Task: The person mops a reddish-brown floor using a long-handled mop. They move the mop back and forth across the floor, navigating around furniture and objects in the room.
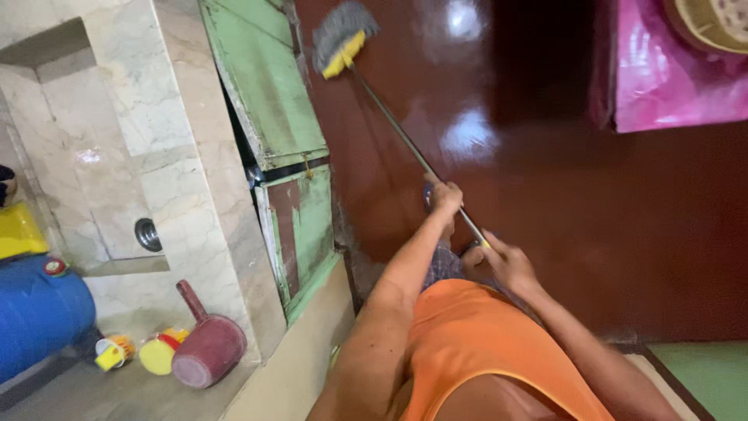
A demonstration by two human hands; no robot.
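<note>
In the head view both arms stretch forward, the left hand (446, 196) and right hand (505, 261) clenched around the mop handle (405, 140), whose long axis slants across the glossy red floor (592, 210) to the mop head (343, 37) beside the green door (265, 86).

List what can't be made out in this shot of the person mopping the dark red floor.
- Head view: the lower end of the mop handle is covered by the left hand and right hand.
- The basket on the pink cloth is cut off by the top edge.
- The blue barrel is cut off by the left edge.
- What lies behind the green doors is in shadow.
</note>
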